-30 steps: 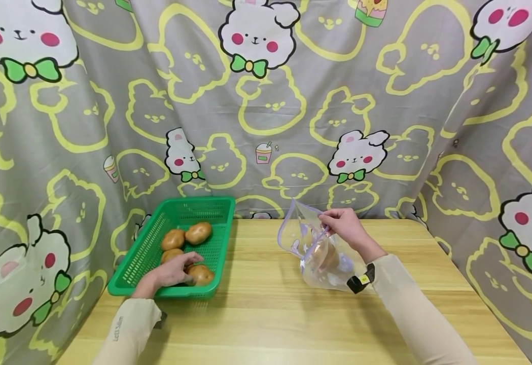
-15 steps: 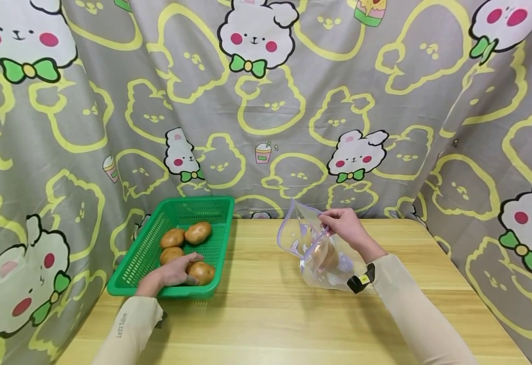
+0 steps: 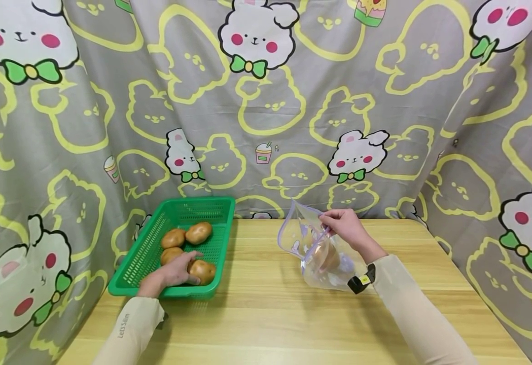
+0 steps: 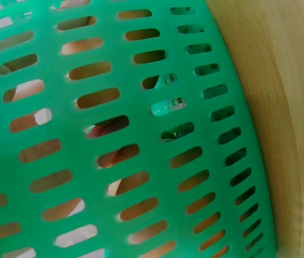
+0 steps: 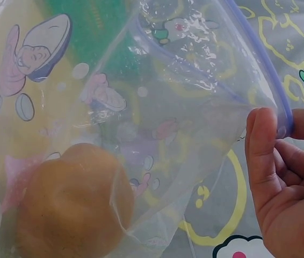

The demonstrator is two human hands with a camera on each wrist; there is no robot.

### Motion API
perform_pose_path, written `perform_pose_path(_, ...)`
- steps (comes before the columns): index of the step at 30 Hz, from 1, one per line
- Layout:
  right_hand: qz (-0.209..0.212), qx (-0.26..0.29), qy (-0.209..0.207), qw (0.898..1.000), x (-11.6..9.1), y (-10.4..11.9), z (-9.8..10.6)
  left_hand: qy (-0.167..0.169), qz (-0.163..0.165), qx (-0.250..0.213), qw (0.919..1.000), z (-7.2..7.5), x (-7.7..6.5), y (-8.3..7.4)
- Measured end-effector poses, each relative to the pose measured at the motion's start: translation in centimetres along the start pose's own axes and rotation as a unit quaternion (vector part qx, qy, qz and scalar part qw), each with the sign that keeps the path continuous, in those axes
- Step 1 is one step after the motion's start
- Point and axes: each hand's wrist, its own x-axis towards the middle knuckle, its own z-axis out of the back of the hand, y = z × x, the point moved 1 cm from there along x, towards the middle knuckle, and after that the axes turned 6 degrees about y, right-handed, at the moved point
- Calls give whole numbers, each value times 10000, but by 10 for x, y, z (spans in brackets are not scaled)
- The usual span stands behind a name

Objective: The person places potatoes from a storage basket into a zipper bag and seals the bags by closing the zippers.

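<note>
Resting under fingers: the near potato (image 3: pixel 203 272), at the front right corner of the green basket (image 3: pixel 222 243); whether it touches the basket's floor I cannot tell.
Left hand: the left hand (image 3: pixel 173 272) holds the near potato, thumb on the near side, fingers on the far side, spread about as wide as the potato. The left wrist view shows mostly slotted green wall, so the firmness of the hold cannot be told.
Rest of the basket: the back left potato (image 3: pixel 173 239) and back right potato (image 3: pixel 199 233) lie close together; the middle potato (image 3: pixel 171 255) is partly hidden by the left hand.
Bag: the clear printed bag (image 3: pixel 311 248) stands on the tabletop (image 3: pixel 256 324), to the right of the basket and well apart from it, its mouth gaping toward the basket.
Right hand: the right hand (image 3: pixel 345 226) pinches the bag's edge narrowly between thumb and finger, holding it up.
Inside the bag: the bagged potato (image 5: pixel 77 204) sits low; film and print leave the exact count unclear.
Progress: partway, I judge; at least one potato is bagged, four show in the basket, and the bag is unsealed.
Backdrop: patterned grey cloth (image 3: pixel 266 119) hangs behind the tabletop.
</note>
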Motion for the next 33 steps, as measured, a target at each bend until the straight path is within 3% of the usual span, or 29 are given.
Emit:
perform_pose_path(8,19,-105,36,9999,-11,17,-3,-301,356,64,9989,1,0,0)
perform_pose_path(17,57,4,-21,10000,2,-5,3,-994,531,-27,9936,7,0,-1)
perform_pose_path(25,96,-71,-63,9999,2,-8,3,-1826,479,-151,9819,26,-4,-18)
perform_pose_path(33,182,-105,-35,9998,1,-5,2,-2400,724,-588,9663,39,-3,-45)
